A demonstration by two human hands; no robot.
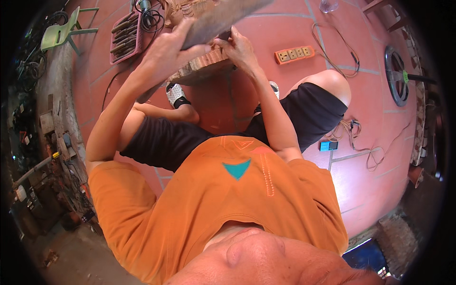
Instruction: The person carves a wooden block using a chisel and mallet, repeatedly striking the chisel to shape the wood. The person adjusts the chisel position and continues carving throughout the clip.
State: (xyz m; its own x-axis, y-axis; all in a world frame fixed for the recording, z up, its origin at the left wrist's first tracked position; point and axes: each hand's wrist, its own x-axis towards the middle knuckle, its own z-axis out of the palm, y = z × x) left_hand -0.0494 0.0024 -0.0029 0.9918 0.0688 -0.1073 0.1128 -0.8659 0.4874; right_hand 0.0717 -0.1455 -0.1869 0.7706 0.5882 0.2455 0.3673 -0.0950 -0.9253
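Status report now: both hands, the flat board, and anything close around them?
Left hand grips flat grey board underside. Right hand pinches board's lower edge, above carved wood block. Tool tray and orange power strip nearby.

Both hands grip grey board over wooden block.

The flat board at the far side looks like dull grey wood, rough and matt, though blur hides its grain. The block below it is raw reddish wood, coarse-edged. The floor is smooth red tile. The power strip is orange plastic.
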